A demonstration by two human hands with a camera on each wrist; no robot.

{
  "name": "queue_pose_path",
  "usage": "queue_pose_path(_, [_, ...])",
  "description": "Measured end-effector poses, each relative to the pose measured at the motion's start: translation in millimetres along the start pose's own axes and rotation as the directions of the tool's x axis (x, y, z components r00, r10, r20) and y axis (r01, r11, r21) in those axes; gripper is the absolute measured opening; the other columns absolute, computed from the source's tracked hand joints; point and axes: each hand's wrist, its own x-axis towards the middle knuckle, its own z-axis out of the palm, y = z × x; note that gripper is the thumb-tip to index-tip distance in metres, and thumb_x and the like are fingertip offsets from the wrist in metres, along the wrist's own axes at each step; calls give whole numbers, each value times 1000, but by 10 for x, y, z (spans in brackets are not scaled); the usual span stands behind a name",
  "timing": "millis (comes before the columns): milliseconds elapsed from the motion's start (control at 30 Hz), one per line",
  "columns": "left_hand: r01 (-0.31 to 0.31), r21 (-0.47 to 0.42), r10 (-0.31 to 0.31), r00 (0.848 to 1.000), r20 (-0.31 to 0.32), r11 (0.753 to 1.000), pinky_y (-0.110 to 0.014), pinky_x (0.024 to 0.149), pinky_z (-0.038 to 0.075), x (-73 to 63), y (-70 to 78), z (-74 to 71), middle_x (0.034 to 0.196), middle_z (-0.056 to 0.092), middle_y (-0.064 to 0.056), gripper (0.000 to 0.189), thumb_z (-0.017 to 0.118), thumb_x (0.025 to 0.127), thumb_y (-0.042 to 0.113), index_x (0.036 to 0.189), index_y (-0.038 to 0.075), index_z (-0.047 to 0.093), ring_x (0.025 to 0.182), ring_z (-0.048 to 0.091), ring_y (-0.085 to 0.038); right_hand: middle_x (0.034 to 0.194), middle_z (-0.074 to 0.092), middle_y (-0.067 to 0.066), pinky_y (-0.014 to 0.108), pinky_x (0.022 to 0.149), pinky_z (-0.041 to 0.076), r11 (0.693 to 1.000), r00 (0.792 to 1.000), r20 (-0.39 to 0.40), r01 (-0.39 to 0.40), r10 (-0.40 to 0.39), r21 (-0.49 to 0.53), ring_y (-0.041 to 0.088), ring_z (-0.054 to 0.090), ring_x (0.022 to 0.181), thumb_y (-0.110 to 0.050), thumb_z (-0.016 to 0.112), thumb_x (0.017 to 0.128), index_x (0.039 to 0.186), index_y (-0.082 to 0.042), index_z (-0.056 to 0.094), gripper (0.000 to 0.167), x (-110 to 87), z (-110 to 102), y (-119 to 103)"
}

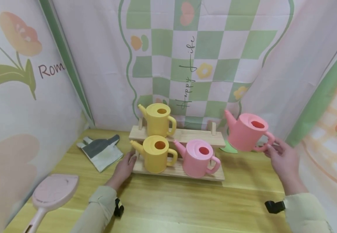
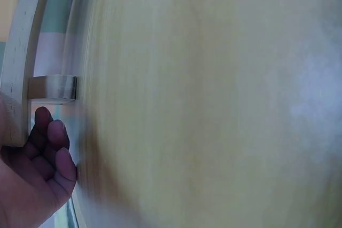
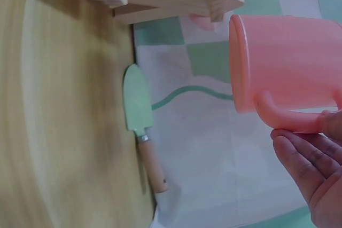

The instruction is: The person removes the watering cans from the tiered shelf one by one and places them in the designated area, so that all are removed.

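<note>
My right hand (image 1: 283,160) holds a coral-pink watering can (image 1: 244,136) by its handle, up in the air right of a two-tier wooden stand (image 1: 194,135). In the right wrist view the thumb and fingers pinch the can's handle (image 3: 291,120). My left hand (image 1: 124,168) grips the left end of the stand's lower board, fingers curled beneath it in the left wrist view. One yellow watering can (image 1: 154,124) stands at the left of the upper board. Below it, another yellow can (image 1: 153,160) and a lighter pink can (image 1: 194,161) stand side by side, spouts pointing left.
A grey and white glove (image 1: 105,153) lies on the table left of the stand. Nearer, a pink dustpan (image 1: 54,189) lies by the left wall. A green trowel (image 3: 138,97) with a wooden handle lies along the table's back edge, before a checkered curtain (image 1: 185,48).
</note>
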Motion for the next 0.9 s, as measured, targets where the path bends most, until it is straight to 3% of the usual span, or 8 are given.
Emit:
queue_pose_path(267, [-4,4,4,1000,-14,1000,-57,110,31,17,-11,11,148,42,-18,52,40,105,38,147,8,40,134,40,-41,124,58,31,10,60,51,997,999,30,-15,17,-76,-15,56,69,-29,48,103,145,0,41,52,-75,51,191])
queue_pose_path(500, [11,0,-11,1000,-9,1000,-57,111,31,5,9,5,149,42,-18,52,40,105,39,147,9,40,134,40,-41,125,58,30,11,60,52,996,997,38,-60,62,-70,-14,57,70,-29,49,102,143,2,43,52,-151,178,350])
queue_pose_path(900, [25,-3,-25,1000,-11,1000,-57,110,31,4,0,17,149,42,-16,52,40,104,41,147,11,40,135,39,-40,122,60,30,20,66,57,995,993,91,-62,69,-79,5,68,81,-20,50,103,141,2,45,44,-206,398,604])
